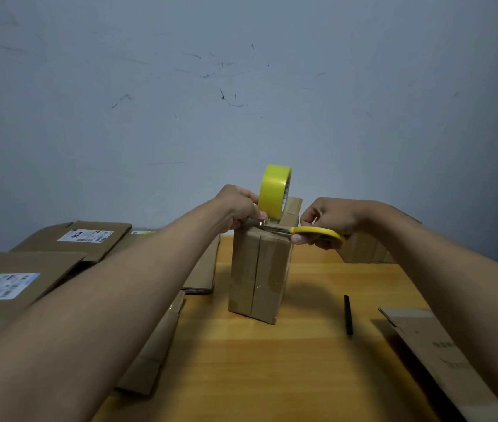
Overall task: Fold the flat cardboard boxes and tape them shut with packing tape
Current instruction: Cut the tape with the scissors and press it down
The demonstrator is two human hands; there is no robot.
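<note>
Near the middle of the wooden bench (272,376) stands an upright cardboard box (258,275), above which the right hand (330,222) grips yellow-handled scissors (308,231) while the left hand (238,210) pinches a yellow tape roll (273,191) on its top.

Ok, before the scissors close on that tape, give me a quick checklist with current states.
1. Roll held clear above the box by the left hand: ok.
2. Scissors gripped in the right hand: ok.
3. Blades at the box's top edge, under the roll: ok.
4. Tape strip taut between roll and box: cannot tell.
5. Left fingers clear of the blades: cannot tell, they sit close.
6. Box standing upright on the table: ok.
</note>
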